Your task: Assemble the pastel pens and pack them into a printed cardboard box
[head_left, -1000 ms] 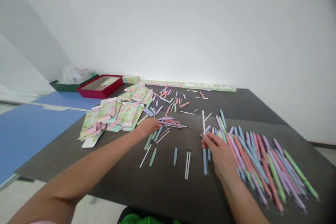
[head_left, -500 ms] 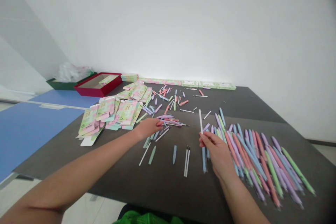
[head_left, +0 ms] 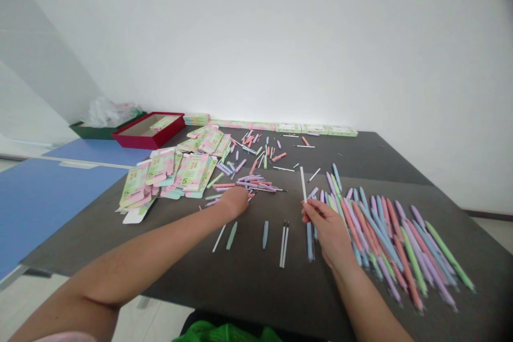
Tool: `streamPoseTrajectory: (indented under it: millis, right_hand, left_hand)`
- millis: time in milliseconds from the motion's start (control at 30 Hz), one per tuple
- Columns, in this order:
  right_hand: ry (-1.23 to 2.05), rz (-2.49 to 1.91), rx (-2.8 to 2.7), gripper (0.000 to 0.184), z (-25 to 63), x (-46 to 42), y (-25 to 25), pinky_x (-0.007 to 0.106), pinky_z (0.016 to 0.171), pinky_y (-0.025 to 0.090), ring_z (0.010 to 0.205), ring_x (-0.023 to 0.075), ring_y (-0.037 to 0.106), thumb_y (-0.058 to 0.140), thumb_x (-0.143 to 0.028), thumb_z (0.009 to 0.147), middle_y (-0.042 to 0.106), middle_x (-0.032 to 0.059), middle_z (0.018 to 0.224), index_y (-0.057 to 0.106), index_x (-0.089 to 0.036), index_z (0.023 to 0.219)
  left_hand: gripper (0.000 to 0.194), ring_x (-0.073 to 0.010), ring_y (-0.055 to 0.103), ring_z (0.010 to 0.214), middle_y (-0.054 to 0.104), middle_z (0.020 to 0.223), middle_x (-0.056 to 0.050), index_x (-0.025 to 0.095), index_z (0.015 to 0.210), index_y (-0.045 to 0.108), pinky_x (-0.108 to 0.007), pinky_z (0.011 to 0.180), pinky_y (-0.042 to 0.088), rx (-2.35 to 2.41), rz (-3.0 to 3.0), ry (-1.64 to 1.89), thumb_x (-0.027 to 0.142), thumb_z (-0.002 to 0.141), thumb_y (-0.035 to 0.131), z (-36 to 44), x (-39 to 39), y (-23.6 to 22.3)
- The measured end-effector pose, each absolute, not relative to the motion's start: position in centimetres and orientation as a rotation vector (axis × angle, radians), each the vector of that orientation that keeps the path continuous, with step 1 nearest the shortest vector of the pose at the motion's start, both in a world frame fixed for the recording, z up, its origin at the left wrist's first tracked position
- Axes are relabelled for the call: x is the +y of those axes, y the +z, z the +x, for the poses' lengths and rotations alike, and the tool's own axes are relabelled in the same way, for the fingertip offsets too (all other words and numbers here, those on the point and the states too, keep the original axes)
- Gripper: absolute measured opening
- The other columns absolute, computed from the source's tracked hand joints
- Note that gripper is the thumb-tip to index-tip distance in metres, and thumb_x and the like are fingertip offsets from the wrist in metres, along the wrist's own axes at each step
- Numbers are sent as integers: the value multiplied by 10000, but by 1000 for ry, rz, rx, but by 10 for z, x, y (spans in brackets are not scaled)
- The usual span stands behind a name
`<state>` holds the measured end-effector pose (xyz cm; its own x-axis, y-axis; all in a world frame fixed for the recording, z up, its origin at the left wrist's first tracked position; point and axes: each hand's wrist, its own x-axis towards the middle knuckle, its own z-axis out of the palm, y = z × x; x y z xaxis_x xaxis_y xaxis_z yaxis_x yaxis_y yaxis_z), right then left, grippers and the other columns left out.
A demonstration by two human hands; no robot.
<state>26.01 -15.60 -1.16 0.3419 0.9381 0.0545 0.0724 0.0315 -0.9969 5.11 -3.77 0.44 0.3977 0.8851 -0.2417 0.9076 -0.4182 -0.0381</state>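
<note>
My right hand [head_left: 329,227] is closed in a pinch around the lower end of a white pen refill [head_left: 303,184], which stands nearly upright. Beneath and beside that hand lie blue pens [head_left: 310,243]. My left hand [head_left: 235,202] is at the near side of a heap of purple and coral pen parts [head_left: 260,184]; its fingers are hidden behind the back of the hand. Between the hands lie a blue pen barrel [head_left: 265,235] and two white refills [head_left: 284,246] side by side. A green pen barrel [head_left: 231,235] lies just below my left hand.
Many pastel pens [head_left: 385,230] are spread at the right. Flattened printed cartons [head_left: 160,171] are heaped at the left, behind them a red box [head_left: 152,139] and a green tray [head_left: 96,131] with clear plastic. Small boxes [head_left: 315,129] line the wall. More pen parts [head_left: 265,157] lie scattered mid-table.
My left hand has turned and drawn slightly nearer over the parts below the heap, hiding its fingers. Coral pieces now show left of it. My right hand still holds the refill.
</note>
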Motion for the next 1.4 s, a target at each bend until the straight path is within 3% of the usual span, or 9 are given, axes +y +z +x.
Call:
streamPoseTrajectory:
  millis: [333,700,967,1100,1400]
  right_hand:
    - [897,-1355,-999,273,257,-157,-9,292,637,421,633,158,548,613,-433,763,613,13,694,660,-184,863]
    - [897,-1364,-988,301,258,-156,-12,301,645,423,629,167,558,629,-465,742,629,17,686,672,-190,856]
    - [903,-1356,-999,258,257,-156,-11,283,638,413,618,151,548,622,-443,760,611,-4,667,666,-202,844]
    - [908,-1361,-997,278,256,-157,-9,287,637,421,623,157,553,623,-448,757,614,6,676,668,-194,859]
    - [916,-1366,-993,297,256,-156,-10,287,633,426,630,168,552,624,-467,746,621,16,691,672,-198,862]
  left_hand:
    - [353,-237,645,917,701,941,-129,162,918,683,-293,784,463,1736,2504,-261,329,869,375,34,-23,8]
    - [295,-253,645,923,685,972,-178,112,919,679,-317,770,478,1719,2502,-251,251,867,424,47,-39,1]
    - [331,-240,631,943,680,995,-147,154,964,663,-307,793,458,1764,2493,-225,320,873,391,34,-24,7]
    - [282,-234,642,897,696,926,-124,166,889,678,-286,761,461,1755,2475,-261,325,828,453,28,-18,9]
    - [313,-289,637,924,682,924,-193,103,843,685,-349,770,466,1722,2468,-239,291,848,435,41,-34,1]
